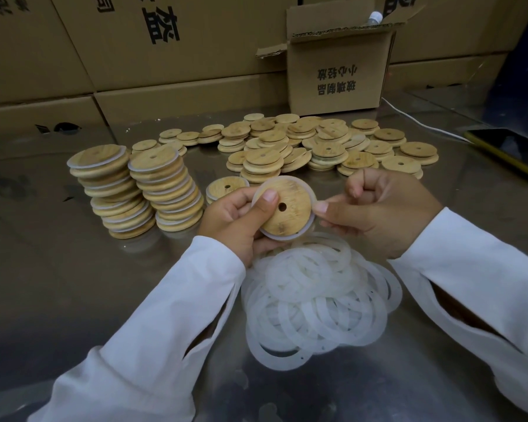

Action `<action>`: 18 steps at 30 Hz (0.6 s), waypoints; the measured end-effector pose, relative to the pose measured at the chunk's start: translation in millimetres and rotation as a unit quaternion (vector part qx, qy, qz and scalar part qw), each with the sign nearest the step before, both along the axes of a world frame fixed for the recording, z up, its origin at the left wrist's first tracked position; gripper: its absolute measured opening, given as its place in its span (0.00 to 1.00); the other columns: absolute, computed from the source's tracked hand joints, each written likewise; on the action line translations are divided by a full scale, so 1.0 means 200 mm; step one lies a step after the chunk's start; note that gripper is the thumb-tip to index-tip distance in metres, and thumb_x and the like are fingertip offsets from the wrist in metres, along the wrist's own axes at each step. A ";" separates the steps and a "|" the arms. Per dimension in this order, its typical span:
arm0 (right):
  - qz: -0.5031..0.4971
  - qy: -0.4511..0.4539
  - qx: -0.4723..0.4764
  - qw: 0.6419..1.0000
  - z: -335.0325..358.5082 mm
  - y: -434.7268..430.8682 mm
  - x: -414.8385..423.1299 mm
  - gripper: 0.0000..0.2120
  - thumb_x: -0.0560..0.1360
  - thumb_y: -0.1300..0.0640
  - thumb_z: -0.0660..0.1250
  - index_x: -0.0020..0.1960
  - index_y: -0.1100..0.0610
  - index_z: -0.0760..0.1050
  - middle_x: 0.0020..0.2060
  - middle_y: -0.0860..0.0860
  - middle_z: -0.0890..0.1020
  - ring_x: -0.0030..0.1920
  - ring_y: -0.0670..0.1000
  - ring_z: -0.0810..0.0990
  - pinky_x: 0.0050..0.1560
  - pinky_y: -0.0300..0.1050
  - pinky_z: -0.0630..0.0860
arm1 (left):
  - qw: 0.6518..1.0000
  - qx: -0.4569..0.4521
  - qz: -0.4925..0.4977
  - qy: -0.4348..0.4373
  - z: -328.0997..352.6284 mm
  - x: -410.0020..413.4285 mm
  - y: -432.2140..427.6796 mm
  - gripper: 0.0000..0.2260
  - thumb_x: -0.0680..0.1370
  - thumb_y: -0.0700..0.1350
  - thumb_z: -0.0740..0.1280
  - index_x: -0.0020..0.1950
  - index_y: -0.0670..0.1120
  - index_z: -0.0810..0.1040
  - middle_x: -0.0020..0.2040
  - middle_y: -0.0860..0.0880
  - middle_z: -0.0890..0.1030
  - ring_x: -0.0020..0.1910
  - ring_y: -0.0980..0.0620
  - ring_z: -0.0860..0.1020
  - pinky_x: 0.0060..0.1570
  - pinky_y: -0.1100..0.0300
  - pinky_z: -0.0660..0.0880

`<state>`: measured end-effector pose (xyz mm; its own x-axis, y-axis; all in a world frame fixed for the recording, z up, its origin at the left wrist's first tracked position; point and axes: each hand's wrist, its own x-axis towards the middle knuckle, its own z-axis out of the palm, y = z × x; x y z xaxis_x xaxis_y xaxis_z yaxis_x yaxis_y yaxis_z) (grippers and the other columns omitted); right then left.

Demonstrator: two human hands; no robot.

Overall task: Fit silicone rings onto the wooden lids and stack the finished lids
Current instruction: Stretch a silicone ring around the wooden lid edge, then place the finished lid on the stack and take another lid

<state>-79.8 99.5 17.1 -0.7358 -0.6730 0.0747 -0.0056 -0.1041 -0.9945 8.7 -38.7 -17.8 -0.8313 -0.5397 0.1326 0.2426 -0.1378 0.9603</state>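
Observation:
My left hand (235, 217) grips a round wooden lid (287, 213) with a centre hole, thumb pressed on its face. A translucent silicone ring (310, 222) sits around the lid's edge, and my right hand (381, 208) pinches that ring at the lid's right side. Below my hands lies a heap of loose silicone rings (317, 300). Two tall stacks of ringed lids (141, 190) stand at the left, with a short stack (223, 188) just behind my left hand. Bare wooden lids (317, 144) are spread in a pile further back.
The work surface is a shiny metal table (73, 284). An open cardboard box (339, 74) stands behind the lids, against a wall of large cartons (134, 56). A phone in a yellow case (506, 153) with a white cable lies at the far right.

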 end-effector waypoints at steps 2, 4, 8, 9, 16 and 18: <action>-0.003 -0.016 -0.003 1.000 0.00 0.00 0.00 0.17 0.67 0.70 0.69 0.33 0.57 0.63 0.27 0.53 0.81 0.27 0.47 0.79 0.30 0.37 0.77 | 1.000 -0.007 0.004 -0.001 0.00 0.00 0.00 0.13 0.65 0.48 0.67 0.44 0.42 0.79 0.35 0.47 0.84 0.36 0.50 0.83 0.33 0.58 0.79; -0.002 -0.024 -0.005 1.000 -0.01 -0.01 0.00 0.17 0.68 0.70 0.69 0.33 0.57 0.63 0.28 0.54 0.80 0.27 0.47 0.78 0.31 0.37 0.77 | 1.000 -0.023 0.003 -0.002 0.00 0.01 0.00 0.12 0.65 0.48 0.68 0.44 0.43 0.79 0.36 0.48 0.84 0.37 0.50 0.83 0.33 0.59 0.79; -0.003 -0.025 0.001 1.000 -0.02 -0.01 -0.01 0.17 0.67 0.70 0.69 0.33 0.57 0.62 0.26 0.52 0.80 0.27 0.47 0.78 0.31 0.37 0.77 | 1.000 -0.021 0.008 0.008 0.01 0.01 0.00 0.11 0.65 0.48 0.68 0.43 0.45 0.79 0.36 0.49 0.84 0.38 0.50 0.83 0.33 0.59 0.79; -0.010 -0.025 0.002 1.000 -0.01 -0.01 -0.01 0.17 0.67 0.70 0.69 0.33 0.57 0.63 0.26 0.52 0.80 0.26 0.47 0.78 0.30 0.37 0.77 | 1.000 -0.010 0.015 0.015 0.01 0.01 0.00 0.10 0.65 0.48 0.68 0.44 0.45 0.79 0.38 0.48 0.84 0.39 0.49 0.83 0.33 0.59 0.79; -0.037 -0.006 0.051 0.998 -0.02 -0.02 -0.03 0.13 0.66 0.67 0.71 0.39 0.56 0.67 0.25 0.49 0.80 0.29 0.48 0.78 0.33 0.41 0.77 | 0.965 0.229 0.120 0.037 0.06 0.02 -0.10 0.08 0.73 0.46 0.68 0.50 0.49 0.77 0.53 0.46 0.80 0.46 0.48 0.81 0.35 0.54 0.81; -0.015 0.003 0.075 0.997 -0.03 -0.03 -0.02 0.12 0.66 0.65 0.72 0.41 0.56 0.69 0.26 0.50 0.81 0.29 0.47 0.79 0.34 0.41 0.77 | 0.960 0.239 0.146 -0.002 0.06 0.02 -0.13 0.11 0.74 0.48 0.68 0.55 0.50 0.75 0.54 0.47 0.79 0.46 0.48 0.80 0.32 0.56 0.81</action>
